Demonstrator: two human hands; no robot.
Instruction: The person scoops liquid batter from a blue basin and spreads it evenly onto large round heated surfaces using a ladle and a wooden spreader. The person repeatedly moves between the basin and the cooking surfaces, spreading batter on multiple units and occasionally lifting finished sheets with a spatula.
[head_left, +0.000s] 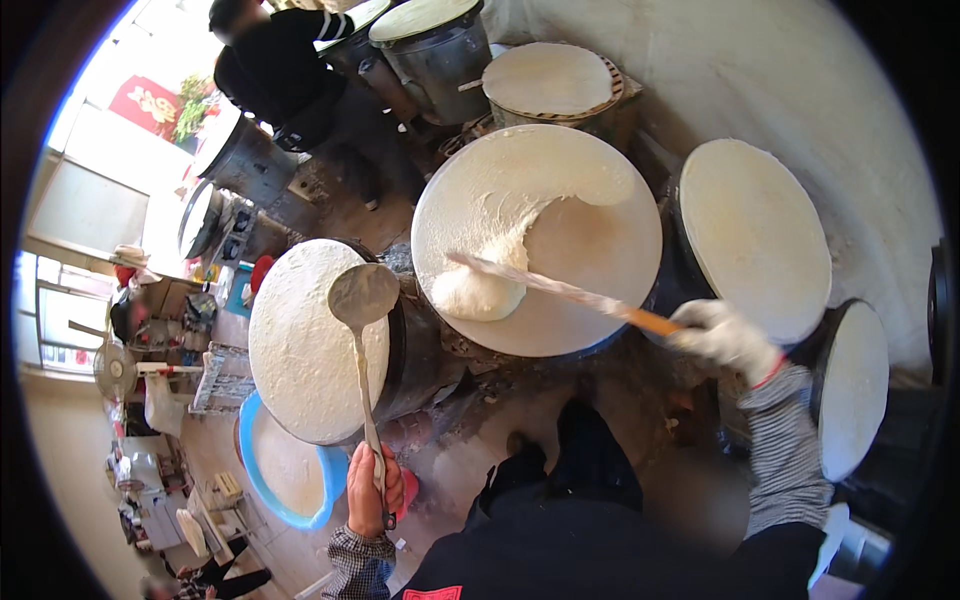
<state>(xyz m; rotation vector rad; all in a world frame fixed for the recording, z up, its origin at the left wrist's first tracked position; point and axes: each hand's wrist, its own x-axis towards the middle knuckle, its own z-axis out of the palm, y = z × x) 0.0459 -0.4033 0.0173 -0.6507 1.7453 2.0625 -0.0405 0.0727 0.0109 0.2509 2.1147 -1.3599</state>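
My left hand (369, 480), bare, is closed around the handle of a metal ladle (364, 296), whose bowl is over a round griddle covered with pale batter (307, 337). My right hand (724, 337), in a whitish knit glove with a red cuff edge, grips the orange end of a long wooden stick (577, 294). The stick's coated far end lies over or against a lump of pale dough (476, 289) on a larger round griddle (585, 330). A thick smeared layer covers this griddle's far and left part; a brownish patch shows near its middle.
Batter-covered round griddles stand at the right (757, 240), far right (855, 390) and behind (547, 79). A blue-rimmed tub (326, 480) with pale contents is at lower left. A person in black (281, 67) stands among drum-like stoves at upper left; another person (202, 581) is at lower left.
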